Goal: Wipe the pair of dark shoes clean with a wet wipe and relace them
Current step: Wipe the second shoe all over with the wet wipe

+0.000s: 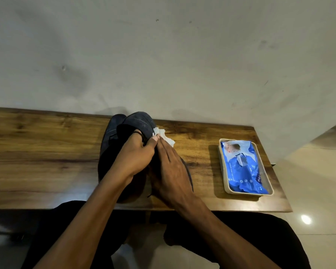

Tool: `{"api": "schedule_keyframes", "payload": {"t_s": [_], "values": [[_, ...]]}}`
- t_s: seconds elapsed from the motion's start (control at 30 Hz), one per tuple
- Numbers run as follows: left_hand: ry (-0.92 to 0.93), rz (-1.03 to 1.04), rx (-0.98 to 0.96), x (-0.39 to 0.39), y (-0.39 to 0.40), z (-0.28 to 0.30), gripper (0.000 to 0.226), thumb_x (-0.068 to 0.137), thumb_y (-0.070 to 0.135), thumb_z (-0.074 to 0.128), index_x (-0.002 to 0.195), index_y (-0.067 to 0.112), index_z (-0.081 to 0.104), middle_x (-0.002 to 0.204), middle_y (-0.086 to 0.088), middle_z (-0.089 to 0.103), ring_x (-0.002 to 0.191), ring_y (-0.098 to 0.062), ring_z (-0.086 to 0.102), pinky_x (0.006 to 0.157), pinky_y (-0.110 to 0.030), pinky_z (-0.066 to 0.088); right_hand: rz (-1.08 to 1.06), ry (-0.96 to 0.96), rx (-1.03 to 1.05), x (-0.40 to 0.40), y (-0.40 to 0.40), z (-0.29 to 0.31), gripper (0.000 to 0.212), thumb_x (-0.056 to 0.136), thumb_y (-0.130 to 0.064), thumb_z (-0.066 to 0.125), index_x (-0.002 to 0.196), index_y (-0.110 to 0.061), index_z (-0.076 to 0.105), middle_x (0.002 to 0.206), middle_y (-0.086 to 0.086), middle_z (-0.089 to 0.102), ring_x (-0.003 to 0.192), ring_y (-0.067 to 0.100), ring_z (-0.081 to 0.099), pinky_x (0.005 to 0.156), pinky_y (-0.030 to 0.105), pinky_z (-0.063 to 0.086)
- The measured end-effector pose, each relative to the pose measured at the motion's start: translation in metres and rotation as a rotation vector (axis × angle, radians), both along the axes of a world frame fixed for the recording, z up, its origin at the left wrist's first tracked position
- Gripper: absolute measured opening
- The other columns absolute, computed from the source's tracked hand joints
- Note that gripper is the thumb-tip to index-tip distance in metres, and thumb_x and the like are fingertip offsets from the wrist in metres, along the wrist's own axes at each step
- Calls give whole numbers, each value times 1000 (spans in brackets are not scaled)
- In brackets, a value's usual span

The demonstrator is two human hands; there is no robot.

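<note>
Wooden table (pixel 47 152): wipes pack (pixel 244 167) beside hand-covered shoes (pixel 136 121).

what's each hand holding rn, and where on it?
Left hand grips the nearer dark shoe across its top, by the opening. Right hand presses a white wet wipe flat against that shoe's right side.

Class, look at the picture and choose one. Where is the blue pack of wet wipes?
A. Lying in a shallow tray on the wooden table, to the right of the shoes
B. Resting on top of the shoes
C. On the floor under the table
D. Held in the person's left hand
A: the blue pack of wet wipes lies inside a shallow tray on the wooden table, well to the right of the shoes, with neither hand on it.
</note>
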State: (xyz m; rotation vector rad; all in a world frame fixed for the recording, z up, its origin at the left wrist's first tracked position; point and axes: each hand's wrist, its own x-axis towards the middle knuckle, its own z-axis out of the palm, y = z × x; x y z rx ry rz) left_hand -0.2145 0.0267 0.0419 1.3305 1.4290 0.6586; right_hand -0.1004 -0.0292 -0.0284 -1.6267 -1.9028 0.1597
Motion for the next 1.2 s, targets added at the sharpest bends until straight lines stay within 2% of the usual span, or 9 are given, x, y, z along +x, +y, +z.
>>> {"api": "schedule_keyframes", "payload": {"t_s": [0.13, 0.3, 0.43, 0.53, 0.63, 0.87, 0.97, 1.07, 1.2], "values": [[-138, 109, -172, -1, 4, 1, 37, 97, 48, 56, 90, 15, 70, 86, -2, 73, 87, -17, 70, 82, -36, 57, 43, -9, 15, 1, -3, -4, 90, 79, -4, 78, 156, -4, 32, 160, 15, 39, 150, 24, 32, 121, 42, 35], [-298, 215, -219, -1, 5, -2, 39, 98, 47, 55, 101, 13, 73, 99, -7, 77, 97, -24, 72, 95, -45, 55, 80, -120, 106, 5, -7, 4, 93, 72, 2, 79, 154, -4, 35, 158, 16, 42, 150, 23, 30, 124, 33, 24], [-458, 321, -200, 0, 3, 2, 36, 101, 41, 52, 103, 9, 69, 102, -8, 76, 99, -22, 72, 92, -39, 55, 5, -183, 126, 21, -6, 16, 82, 79, -13, 81, 151, -3, 42, 154, 14, 48, 145, 25, 39, 121, 35, 32], [-629, 435, -215, 1, 3, 5, 35, 102, 37, 52, 116, 6, 60, 107, -9, 75, 97, -20, 74, 79, -33, 56, -117, -180, 73, 35, -3, 19, 80, 87, -37, 77, 153, -8, 42, 156, 10, 47, 146, 25, 41, 119, 38, 34], [-748, 469, -227, 6, -2, 9, 29, 102, 32, 53, 118, 8, 58, 105, -6, 75, 95, -18, 74, 70, -27, 54, -210, -161, 58, 41, 3, 21, 84, 86, -43, 77, 152, -6, 41, 156, 13, 46, 146, 28, 41, 118, 39, 33], [-1039, 293, -310, 4, -9, 15, 31, 102, 24, 50, 127, 6, 61, 122, -10, 71, 114, -22, 68, 91, -32, 52, 21, -123, 101, 37, 15, 36, 78, 85, -5, 70, 155, -1, 35, 162, 14, 37, 153, 27, 29, 124, 40, 29], [-1069, 218, -334, 0, -11, 16, 27, 102, 15, 48, 121, 3, 64, 115, -10, 73, 105, -17, 71, 91, -29, 53, 115, -47, 140, 27, 16, 35, 80, 77, 7, 63, 153, 0, 39, 159, 14, 41, 152, 26, 31, 123, 38, 31], [-1065, 197, -342, -4, -14, 19, 27, 101, 12, 45, 113, 3, 67, 104, -10, 75, 95, -16, 73, 86, -27, 56, 219, 17, 180, 18, 14, 36, 74, 77, 5, 57, 150, 3, 43, 158, 14, 43, 151, 26, 33, 122, 39, 33], [-1161, 245, -307, -8, -12, 24, 27, 97, 3, 43, 108, 1, 68, 114, -15, 73, 110, -22, 68, 104, -33, 47, 264, -19, 188, 28, 16, 45, 70, 80, -6, 55, 149, 1, 45, 156, 15, 46, 149, 25, 36, 122, 37, 32]]}}
